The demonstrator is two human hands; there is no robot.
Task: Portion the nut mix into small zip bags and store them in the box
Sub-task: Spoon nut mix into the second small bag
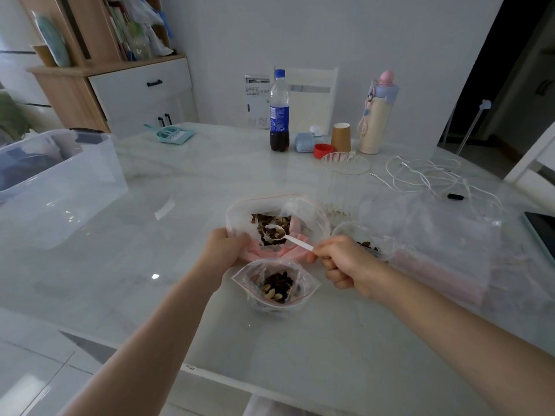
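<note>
A large clear bag of nut mix (240,214) with a pink lower part lies open at the table's middle. My left hand (223,247) grips its near-left rim. My right hand (342,259) pinches the handle of a white plastic spoon (274,234), whose bowl holds nuts over the big bag's mouth. Just in front stands a small zip bag (276,285), open and partly filled with nuts. A clear plastic storage box (60,175) sits at the table's left edge.
A clear container with some nuts (365,235) sits behind my right hand, beside a pile of empty zip bags (444,244). Farther back: a tall clear jar (345,181), cola bottle (279,112), paper cup (341,138), pink flask (378,112), white cables (426,175).
</note>
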